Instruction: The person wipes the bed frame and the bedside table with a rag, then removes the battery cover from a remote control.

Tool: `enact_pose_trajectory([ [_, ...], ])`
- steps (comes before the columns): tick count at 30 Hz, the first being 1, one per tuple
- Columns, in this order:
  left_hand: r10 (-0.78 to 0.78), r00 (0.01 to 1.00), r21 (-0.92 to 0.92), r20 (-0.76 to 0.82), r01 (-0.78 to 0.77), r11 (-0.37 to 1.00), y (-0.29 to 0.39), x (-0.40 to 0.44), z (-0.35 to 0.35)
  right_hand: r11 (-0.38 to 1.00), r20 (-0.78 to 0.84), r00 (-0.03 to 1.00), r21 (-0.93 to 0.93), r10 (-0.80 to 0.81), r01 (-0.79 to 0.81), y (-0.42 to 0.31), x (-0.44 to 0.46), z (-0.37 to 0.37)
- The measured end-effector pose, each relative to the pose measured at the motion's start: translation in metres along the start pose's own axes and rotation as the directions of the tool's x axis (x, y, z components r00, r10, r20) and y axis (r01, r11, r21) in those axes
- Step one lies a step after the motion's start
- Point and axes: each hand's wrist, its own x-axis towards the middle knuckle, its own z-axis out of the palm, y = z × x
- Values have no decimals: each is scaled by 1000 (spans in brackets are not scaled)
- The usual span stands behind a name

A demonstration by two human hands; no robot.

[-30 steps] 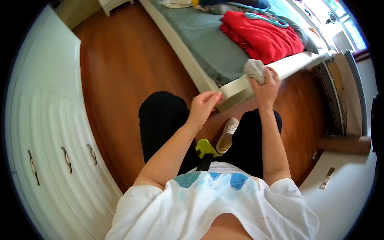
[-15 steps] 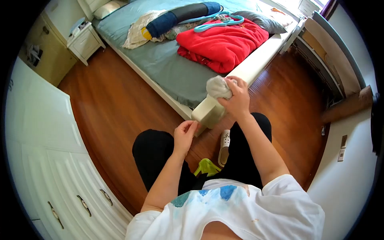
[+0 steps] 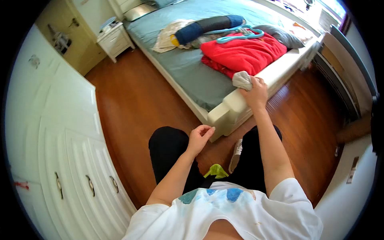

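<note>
My right hand (image 3: 257,93) is closed around a bunched white cloth (image 3: 242,81), above the cream footboard (image 3: 262,89) at the corner of the bed. Beside the footboard's lower end post (image 3: 219,116), my left hand (image 3: 200,139) has its thumb and fingertips pressed together. Whether anything lies between them I cannot make out. A folded red blanket (image 3: 244,52) rests on the mattress just beyond the cloth.
On the bed are a blue and grey bolster (image 3: 208,30), a light blue looped strap (image 3: 240,37) and a grey pillow (image 3: 282,36). White cabinets (image 3: 76,160) line the left side. A green object (image 3: 216,171) sits between my legs.
My right hand has moved forward and to the right with the cloth, nearer the red blanket. The view has shifted too. My left hand stays pinched beside the end post.
</note>
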Motion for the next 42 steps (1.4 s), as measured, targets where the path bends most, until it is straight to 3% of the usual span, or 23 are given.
enact_pose_trajectory([
  [7, 110, 992, -1, -66, -111, 994, 17, -37, -34, 999, 56, 998, -5, -33, 33, 7, 6, 5],
  [17, 200, 891, -75, -408, -251, 965, 57, -101, -97, 963, 237, 964, -205, -123, 173, 30, 28, 21],
  [21, 273, 817, 18, -508, -307, 952, 47, -112, -116, 956, 259, 953, -204, -155, 211, 26, 30, 17],
  [25, 212, 806, 47, -552, -223, 974, 38, -123, -123, 968, 252, 958, -168, -140, 186, 17, 27, 9],
  [27, 288, 788, 185, -544, -222, 957, 31, -122, -124, 962, 284, 947, -184, -146, 204, 17, 29, 9],
  [31, 296, 778, 272, -555, -167, 948, 39, -127, -123, 958, 316, 928, -140, -196, 250, 22, 39, 14],
  [37, 258, 769, 300, -584, -91, 950, 35, -130, -120, 949, 415, 890, -155, -189, 274, 34, 52, 20],
  [42, 247, 786, 330, -566, -59, 942, 42, -137, -114, 956, 379, 901, -115, -209, 270, 32, 49, 17],
])
